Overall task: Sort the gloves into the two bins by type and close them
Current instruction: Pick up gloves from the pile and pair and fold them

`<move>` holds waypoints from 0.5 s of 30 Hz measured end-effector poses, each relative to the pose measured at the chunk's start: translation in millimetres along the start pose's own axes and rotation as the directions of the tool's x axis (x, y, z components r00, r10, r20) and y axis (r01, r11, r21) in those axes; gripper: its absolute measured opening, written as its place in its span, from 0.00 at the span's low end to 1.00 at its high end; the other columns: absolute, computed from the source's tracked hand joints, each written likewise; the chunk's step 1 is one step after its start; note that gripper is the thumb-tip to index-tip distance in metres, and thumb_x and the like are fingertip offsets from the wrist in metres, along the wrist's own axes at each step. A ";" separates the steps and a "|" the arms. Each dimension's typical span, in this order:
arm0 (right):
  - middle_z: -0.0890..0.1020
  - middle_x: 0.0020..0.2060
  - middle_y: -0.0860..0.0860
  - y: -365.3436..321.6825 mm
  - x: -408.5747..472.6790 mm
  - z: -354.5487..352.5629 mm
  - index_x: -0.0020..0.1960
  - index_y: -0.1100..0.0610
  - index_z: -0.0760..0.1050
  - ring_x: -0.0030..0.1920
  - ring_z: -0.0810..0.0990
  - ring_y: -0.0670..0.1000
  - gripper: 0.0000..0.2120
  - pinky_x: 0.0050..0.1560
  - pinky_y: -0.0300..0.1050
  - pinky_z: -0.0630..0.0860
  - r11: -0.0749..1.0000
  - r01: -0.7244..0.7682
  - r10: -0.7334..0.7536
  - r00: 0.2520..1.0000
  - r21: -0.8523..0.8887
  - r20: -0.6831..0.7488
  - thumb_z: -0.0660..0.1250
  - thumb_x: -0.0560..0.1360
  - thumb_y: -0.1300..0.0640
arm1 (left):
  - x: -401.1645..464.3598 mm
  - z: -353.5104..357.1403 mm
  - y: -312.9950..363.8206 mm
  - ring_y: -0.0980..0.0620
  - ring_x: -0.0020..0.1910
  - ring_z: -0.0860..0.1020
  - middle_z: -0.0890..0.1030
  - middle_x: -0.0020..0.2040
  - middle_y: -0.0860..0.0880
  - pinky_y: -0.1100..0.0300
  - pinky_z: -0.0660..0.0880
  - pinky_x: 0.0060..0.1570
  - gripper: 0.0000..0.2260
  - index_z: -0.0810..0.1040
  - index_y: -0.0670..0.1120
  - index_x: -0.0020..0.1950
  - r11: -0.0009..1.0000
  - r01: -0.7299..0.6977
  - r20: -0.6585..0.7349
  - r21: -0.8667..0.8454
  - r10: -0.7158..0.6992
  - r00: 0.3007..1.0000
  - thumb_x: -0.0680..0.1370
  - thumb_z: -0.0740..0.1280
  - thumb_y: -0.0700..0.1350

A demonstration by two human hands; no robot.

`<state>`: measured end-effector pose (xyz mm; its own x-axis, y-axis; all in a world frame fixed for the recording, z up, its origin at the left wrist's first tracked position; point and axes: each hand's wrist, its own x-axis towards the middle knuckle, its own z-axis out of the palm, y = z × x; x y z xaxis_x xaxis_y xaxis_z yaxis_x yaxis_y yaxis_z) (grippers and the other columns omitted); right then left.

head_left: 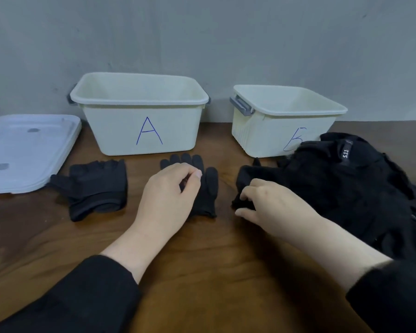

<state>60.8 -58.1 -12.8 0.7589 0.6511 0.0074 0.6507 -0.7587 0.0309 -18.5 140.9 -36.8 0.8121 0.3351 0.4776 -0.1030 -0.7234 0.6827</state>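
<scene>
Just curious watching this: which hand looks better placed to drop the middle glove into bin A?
Probably the left hand. It already rests on the middle glove, fingers curled at it, and bin A stands just beyond. The right hand is gripping a glove from the pile.

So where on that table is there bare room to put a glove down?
Bare wood shows between bin A and bin B, and along the near edge between the forearms. The right side is crowded by the black glove pile; the lids fill the left edge.
</scene>
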 end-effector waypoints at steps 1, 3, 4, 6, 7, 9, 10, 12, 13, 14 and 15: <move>0.76 0.53 0.47 0.5 0.1 3.8 0.61 0.51 0.77 0.52 0.77 0.50 0.15 0.52 0.44 0.77 1.000 -0.001 0.002 0.999 0.006 -0.046 0.63 0.81 0.44 | 0.0 0.2 -0.5 0.56 0.44 0.75 0.80 0.40 0.53 0.62 0.71 0.44 0.11 0.81 0.49 0.46 1.000 -0.004 0.002 0.000 0.004 1.000 0.81 0.61 0.49; 0.76 0.49 0.48 1.6 2.7 9.6 0.57 0.52 0.78 0.49 0.77 0.50 0.09 0.49 0.45 0.77 1.000 0.009 -0.010 0.996 -0.018 -0.083 0.62 0.82 0.49 | 1.0 0.0 -2.3 0.56 0.44 0.75 0.80 0.40 0.53 0.61 0.71 0.43 0.11 0.81 0.49 0.46 1.000 -0.007 -0.006 0.010 0.007 1.000 0.81 0.61 0.50; 0.77 0.48 0.48 1.6 4.5 10.6 0.55 0.52 0.78 0.48 0.78 0.50 0.08 0.48 0.46 0.77 1.000 0.009 -0.010 0.997 -0.020 -0.078 0.62 0.82 0.51 | 1.4 -0.4 -3.2 0.56 0.44 0.75 0.80 0.40 0.53 0.60 0.71 0.43 0.12 0.81 0.48 0.47 1.000 -0.009 -0.013 0.016 0.009 1.000 0.82 0.61 0.50; 0.78 0.45 0.47 0.9 7.6 6.6 0.53 0.52 0.76 0.45 0.79 0.51 0.05 0.46 0.46 0.77 0.997 -0.028 0.035 0.994 0.075 -0.103 0.63 0.81 0.53 | 2.8 -1.8 -5.1 0.56 0.43 0.75 0.80 0.40 0.53 0.60 0.71 0.42 0.11 0.81 0.48 0.46 1.000 -0.009 -0.028 0.020 0.009 1.000 0.82 0.61 0.49; 0.79 0.43 0.47 1.5 9.7 1.1 0.52 0.50 0.75 0.43 0.79 0.50 0.02 0.44 0.46 0.76 0.982 -0.056 0.081 0.988 0.179 -0.135 0.64 0.80 0.54 | 3.8 -2.6 -6.3 0.56 0.43 0.75 0.80 0.40 0.53 0.60 0.71 0.42 0.11 0.81 0.48 0.46 1.000 -0.007 -0.037 0.016 0.007 0.999 0.82 0.61 0.49; 0.80 0.38 0.46 3.9 15.4 -16.9 0.51 0.47 0.72 0.38 0.78 0.48 0.06 0.38 0.42 0.72 0.911 -0.087 0.184 0.960 0.404 -0.210 0.65 0.79 0.57 | 6.1 -4.4 -8.7 0.56 0.43 0.75 0.80 0.39 0.54 0.60 0.72 0.42 0.11 0.81 0.49 0.46 1.000 0.001 -0.055 -0.003 -0.001 0.998 0.82 0.61 0.49; 0.80 0.37 0.47 5.5 18.5 -28.5 0.51 0.46 0.72 0.36 0.77 0.47 0.07 0.35 0.40 0.71 0.865 -0.085 0.223 0.948 0.495 -0.226 0.65 0.79 0.58 | 7.0 -5.3 -9.9 0.55 0.42 0.76 0.80 0.39 0.54 0.60 0.72 0.41 0.10 0.81 0.49 0.46 1.000 0.003 -0.059 -0.008 -0.003 0.998 0.82 0.62 0.48; 0.80 0.38 0.49 5.0 23.5 -53.9 0.51 0.46 0.72 0.33 0.78 0.50 0.08 0.31 0.39 0.71 0.776 -0.077 0.274 0.935 0.626 -0.226 0.63 0.80 0.60 | 8.5 -8.4 -12.2 0.55 0.40 0.76 0.80 0.39 0.54 0.57 0.75 0.41 0.10 0.81 0.49 0.46 1.000 -0.005 -0.052 0.025 0.006 0.999 0.82 0.62 0.48; 0.79 0.37 0.51 3.7 25.3 -66.3 0.52 0.46 0.72 0.31 0.79 0.52 0.09 0.30 0.40 0.72 0.731 -0.067 0.287 0.933 0.679 -0.217 0.62 0.81 0.61 | 8.8 -11.1 -13.5 0.55 0.40 0.76 0.80 0.39 0.54 0.55 0.76 0.41 0.10 0.81 0.49 0.47 0.999 -0.020 -0.039 0.051 0.022 0.999 0.82 0.61 0.48; 0.77 0.35 0.52 2.5 26.4 -77.8 0.55 0.49 0.72 0.29 0.79 0.52 0.09 0.29 0.41 0.73 0.678 -0.056 0.292 0.935 0.733 -0.199 0.62 0.81 0.63 | 8.9 -14.3 -14.7 0.55 0.40 0.76 0.80 0.40 0.54 0.54 0.76 0.42 0.10 0.81 0.49 0.48 0.997 -0.042 -0.015 0.069 0.043 0.999 0.82 0.61 0.48; 0.74 0.31 0.50 0.1 26.9 -88.4 0.57 0.52 0.72 0.26 0.78 0.49 0.10 0.28 0.40 0.75 0.611 -0.044 0.290 0.941 0.791 -0.172 0.61 0.82 0.65 | 9.2 -17.5 -15.9 0.56 0.40 0.76 0.80 0.40 0.55 0.54 0.76 0.42 0.10 0.81 0.50 0.48 0.995 -0.065 0.029 0.078 0.063 0.998 0.82 0.61 0.49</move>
<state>79.0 -39.0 75.8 0.8989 0.3960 0.1877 0.3844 -0.5069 -0.7716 -19.5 166.0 -33.7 0.8203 0.2712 0.5036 -0.1104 -0.7888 0.6046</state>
